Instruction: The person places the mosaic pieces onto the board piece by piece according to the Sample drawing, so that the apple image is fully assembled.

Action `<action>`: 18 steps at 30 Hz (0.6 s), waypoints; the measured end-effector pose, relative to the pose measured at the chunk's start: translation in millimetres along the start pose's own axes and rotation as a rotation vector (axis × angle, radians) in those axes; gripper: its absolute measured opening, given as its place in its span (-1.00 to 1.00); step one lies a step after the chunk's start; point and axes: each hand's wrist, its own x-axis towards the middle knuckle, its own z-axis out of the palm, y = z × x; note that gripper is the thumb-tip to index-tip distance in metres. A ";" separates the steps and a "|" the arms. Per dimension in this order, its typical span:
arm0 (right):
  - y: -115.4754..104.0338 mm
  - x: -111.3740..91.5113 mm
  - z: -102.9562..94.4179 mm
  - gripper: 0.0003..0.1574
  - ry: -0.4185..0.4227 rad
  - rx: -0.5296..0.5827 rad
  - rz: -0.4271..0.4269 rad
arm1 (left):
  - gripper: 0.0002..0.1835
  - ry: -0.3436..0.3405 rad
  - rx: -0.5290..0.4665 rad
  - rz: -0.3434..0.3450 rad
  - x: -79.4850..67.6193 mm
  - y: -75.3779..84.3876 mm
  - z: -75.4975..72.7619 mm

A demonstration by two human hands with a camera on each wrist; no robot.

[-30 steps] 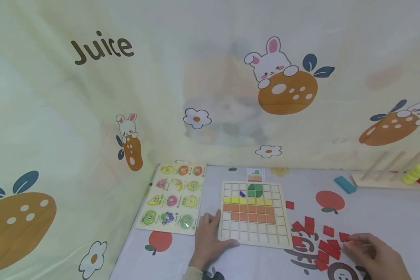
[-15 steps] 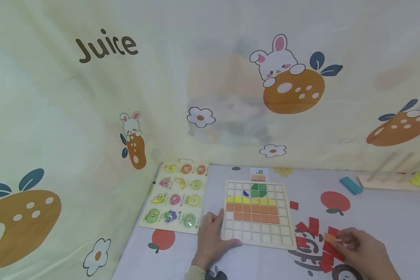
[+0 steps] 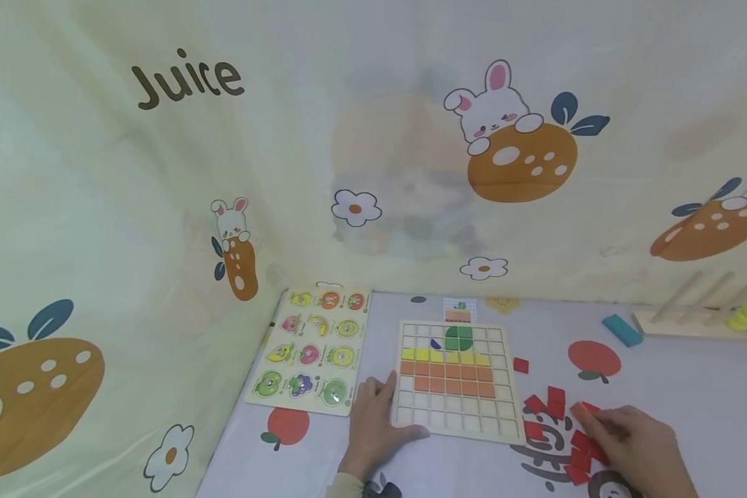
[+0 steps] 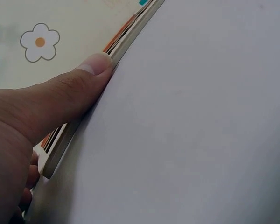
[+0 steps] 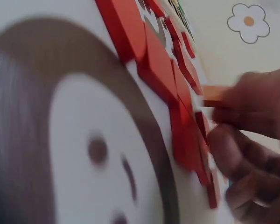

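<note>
- From the head view, I see the left hand (image 3: 373,429) spread around the near left corner of a grid board (image 3: 448,418). The board looks stiff and light enough to skid on the tablecloth (image 3: 691,387) unless braced. The right hand (image 3: 641,443) is low over the red tiles (image 3: 557,395), right of the board.
- In the left wrist view, the thumb lies along the board's edge, which seems a firm place to press.
- In the right wrist view, the right fingertips pinch an orange tile (image 5: 213,94) close by the red ones; whether it touches any, I cannot tell. It looks light, hard and smooth, a bit slippery, best held by opposite edges.
</note>
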 end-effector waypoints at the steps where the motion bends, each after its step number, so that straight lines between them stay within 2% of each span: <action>1: -3.6 -0.8 0.7 -0.03 0.031 0.032 0.030 | 0.34 0.001 0.002 0.002 -0.2 0.0 -0.1; 5: -18.1 -1.1 0.2 -0.06 0.168 0.212 0.163 | 0.34 0.002 0.003 0.006 -1.0 -0.2 -0.4; 10: -32.5 5.8 -5.6 -0.21 0.277 0.359 0.206 | 0.35 -0.002 -0.015 0.008 -2.0 -0.4 -1.4; 14: -40.3 10.3 -4.8 -0.32 0.287 0.377 0.215 | 0.35 -0.014 -0.020 0.002 -1.5 -0.7 -1.9; 18: -44.9 14.1 -2.1 -0.37 0.235 0.412 0.246 | 0.34 -0.021 -0.012 0.000 -0.4 -0.1 -2.3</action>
